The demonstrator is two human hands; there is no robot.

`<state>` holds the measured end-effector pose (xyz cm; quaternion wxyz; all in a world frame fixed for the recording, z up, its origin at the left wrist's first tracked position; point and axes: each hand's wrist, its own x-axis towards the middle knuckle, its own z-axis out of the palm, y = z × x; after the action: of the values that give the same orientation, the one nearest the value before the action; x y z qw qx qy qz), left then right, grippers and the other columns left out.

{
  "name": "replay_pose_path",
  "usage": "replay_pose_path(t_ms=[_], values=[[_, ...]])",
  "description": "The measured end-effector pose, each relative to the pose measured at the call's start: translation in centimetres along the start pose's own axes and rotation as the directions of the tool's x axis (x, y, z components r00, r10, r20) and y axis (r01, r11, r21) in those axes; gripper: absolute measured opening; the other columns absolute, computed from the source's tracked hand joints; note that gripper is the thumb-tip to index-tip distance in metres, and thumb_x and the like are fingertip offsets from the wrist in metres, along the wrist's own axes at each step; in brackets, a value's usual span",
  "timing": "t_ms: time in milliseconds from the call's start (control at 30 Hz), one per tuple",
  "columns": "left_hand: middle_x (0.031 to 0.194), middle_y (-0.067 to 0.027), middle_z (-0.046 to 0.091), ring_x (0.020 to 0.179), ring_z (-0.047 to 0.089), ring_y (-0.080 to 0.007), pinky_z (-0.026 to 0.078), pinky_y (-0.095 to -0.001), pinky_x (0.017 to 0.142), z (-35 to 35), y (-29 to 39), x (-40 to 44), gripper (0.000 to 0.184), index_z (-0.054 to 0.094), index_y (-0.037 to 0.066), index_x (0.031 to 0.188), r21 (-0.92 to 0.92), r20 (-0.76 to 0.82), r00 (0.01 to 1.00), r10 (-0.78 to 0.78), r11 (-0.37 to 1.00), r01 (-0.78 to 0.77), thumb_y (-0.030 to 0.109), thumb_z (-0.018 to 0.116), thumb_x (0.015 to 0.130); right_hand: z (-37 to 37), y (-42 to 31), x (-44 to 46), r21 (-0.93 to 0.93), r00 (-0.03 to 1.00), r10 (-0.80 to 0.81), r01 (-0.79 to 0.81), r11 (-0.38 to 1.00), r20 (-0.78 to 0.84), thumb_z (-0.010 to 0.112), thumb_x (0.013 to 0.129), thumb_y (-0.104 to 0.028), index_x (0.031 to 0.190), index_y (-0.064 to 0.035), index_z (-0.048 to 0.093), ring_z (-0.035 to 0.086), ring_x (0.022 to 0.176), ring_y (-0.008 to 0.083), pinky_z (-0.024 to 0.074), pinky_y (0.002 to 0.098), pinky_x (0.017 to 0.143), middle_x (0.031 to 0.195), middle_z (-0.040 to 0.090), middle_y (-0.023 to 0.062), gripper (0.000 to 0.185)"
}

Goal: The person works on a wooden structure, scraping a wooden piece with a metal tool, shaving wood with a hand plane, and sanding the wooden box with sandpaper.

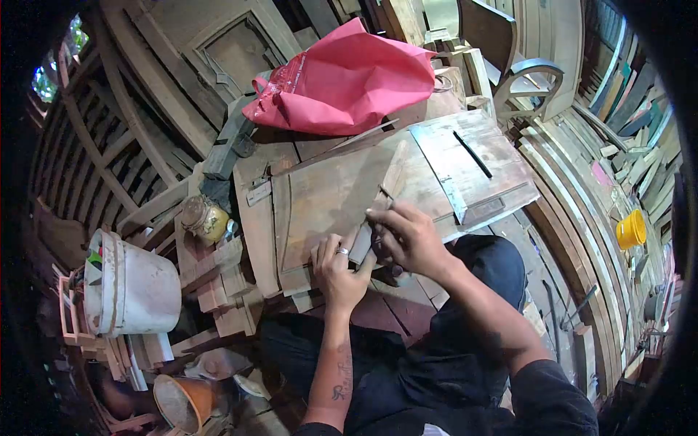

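A narrow wooden piece lies at a slant on the wooden panel in front of me. My left hand, with a ring on one finger, presses its fingers against the near end of that piece. Bent over its right side is my right hand, closed around a slim dark tool whose kind I cannot make out. A round dark end shows below that hand. Farther up the panel are a flat metal square and a black pencil-like stick.
A pink bag lies behind the panel. To the left stand a glass jar, a white bucket and an orange bucket. Long curved timbers and a yellow bucket are on the right.
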<state>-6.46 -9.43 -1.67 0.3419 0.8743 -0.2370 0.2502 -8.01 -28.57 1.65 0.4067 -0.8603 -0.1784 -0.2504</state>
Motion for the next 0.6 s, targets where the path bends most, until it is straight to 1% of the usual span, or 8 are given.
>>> replay_pose_path(t_ms=[100, 233, 267, 300, 367, 433, 567, 600], values=[[0.093, -0.0093, 0.059, 0.092, 0.060, -0.0343, 0.046, -0.0465, 0.086, 0.1, -0.8, -0.3, 0.046, 0.076, 0.009, 0.122, 0.049, 0.051, 0.999, -0.009, 0.999, 0.006, 0.020, 0.079, 0.077, 1.3, -1.0, -0.9, 0.041, 0.994, -0.104, 0.103, 0.994, 0.030, 0.072, 0.091, -0.009, 0.127, -0.0060, 0.070, 0.066, 0.095, 0.0388, 0.0556, 0.0473, 0.082, 0.100, 0.063, 0.0160, 0.036], [0.094, -0.0091, 0.058, 0.094, 0.060, -0.0337, 0.046, -0.0464, 0.086, -0.3, -0.7, -0.3, 0.048, 0.077, 0.010, 0.123, 0.055, 0.061, 0.998, -0.003, 0.999, 0.000, 0.020, 0.079, 0.076, 0.1, -1.4, -0.8, 0.043, 0.984, -0.123, 0.119, 0.992, 0.131, 0.073, 0.089, -0.008, 0.128, -0.0063, 0.071, 0.066, 0.095, 0.0393, 0.0548, 0.0488, 0.085, 0.100, 0.063, 0.0156, 0.040], [0.093, -0.0089, 0.057, 0.094, 0.060, -0.0330, 0.046, -0.0461, 0.086, -0.4, -0.1, 0.0, 0.051, 0.077, 0.011, 0.126, 0.021, 0.048, 0.999, -0.009, 1.000, 0.008, 0.021, 0.081, 0.076, 0.4, -0.1, -0.6, 0.057, 0.992, -0.113, 0.110, 0.992, 0.056, 0.073, 0.089, -0.009, 0.127, -0.0056, 0.071, 0.066, 0.097, 0.0400, 0.0550, 0.0492, 0.086, 0.102, 0.065, 0.0160, 0.038], [0.093, -0.0089, 0.057, 0.094, 0.060, -0.0330, 0.046, -0.0461, 0.086, -0.4, -0.1, 0.0, 0.051, 0.077, 0.011, 0.126, 0.021, 0.044, 0.999, -0.008, 1.000, 0.007, 0.021, 0.081, 0.076, -0.1, 0.2, -0.4, 0.031, 0.997, 0.023, -0.026, 0.999, 0.079, 0.074, 0.089, -0.009, 0.126, -0.0051, 0.072, 0.066, 0.100, 0.0414, 0.0558, 0.0484, 0.087, 0.104, 0.066, 0.0171, 0.037], [0.093, -0.0086, 0.058, 0.093, 0.060, -0.0324, 0.046, -0.0457, 0.087, -0.1, -0.2, -0.1, 0.054, 0.076, 0.011, 0.127, -0.003, 0.030, 0.999, -0.019, 1.000, 0.019, 0.023, 0.082, 0.075, 0.0, 0.5, -0.1, 0.004, 1.000, 0.024, -0.023, 1.000, -0.013, 0.074, 0.088, -0.007, 0.128, -0.0051, 0.071, 0.067, 0.103, 0.0422, 0.0562, 0.0475, 0.088, 0.105, 0.065, 0.0179, 0.040], [0.095, -0.0087, 0.059, 0.094, 0.060, -0.0327, 0.046, -0.0454, 0.088, 0.1, -0.5, -0.1, 0.054, 0.076, 0.011, 0.128, 0.012, 0.031, 0.999, -0.023, 1.000, 0.022, 0.020, 0.081, 0.075, 0.2, -0.7, -0.6, 0.040, 0.999, 0.007, -0.009, 0.999, 0.053, 0.072, 0.089, -0.005, 0.130, -0.0058, 0.070, 0.066, 0.103, 0.0417, 0.0562, 0.0477, 0.088, 0.107, 0.065, 0.0182, 0.041], [0.095, -0.0095, 0.060, 0.096, 0.061, -0.0334, 0.045, -0.0460, 0.088, -0.4, -0.3, -0.2, 0.045, 0.077, 0.008, 0.117, 0.063, 0.046, 0.999, 0.002, 0.998, -0.005, 0.018, 0.081, 0.073, 0.4, -1.6, -1.2, 0.048, 0.972, -0.146, 0.140, 0.989, 0.182, 0.073, 0.090, -0.011, 0.133, -0.0067, 0.070, 0.065, 0.095, 0.0373, 0.0532, 0.0466, 0.084, 0.102, 0.063, 0.0151, 0.043], [0.095, -0.0096, 0.060, 0.096, 0.061, -0.0335, 0.045, -0.0462, 0.087, -0.5, -0.1, 0.0, 0.043, 0.076, 0.007, 0.114, 0.048, 0.043, 0.999, 0.000, 0.999, -0.003, 0.020, 0.081, 0.074, 0.3, -1.0, -1.0, 0.036, 0.982, -0.143, 0.139, 0.990, 0.124, 0.073, 0.090, -0.011, 0.132, -0.0062, 0.070, 0.065, 0.094, 0.0373, 0.0533, 0.0466, 0.083, 0.102, 0.063, 0.0152, 0.042]])
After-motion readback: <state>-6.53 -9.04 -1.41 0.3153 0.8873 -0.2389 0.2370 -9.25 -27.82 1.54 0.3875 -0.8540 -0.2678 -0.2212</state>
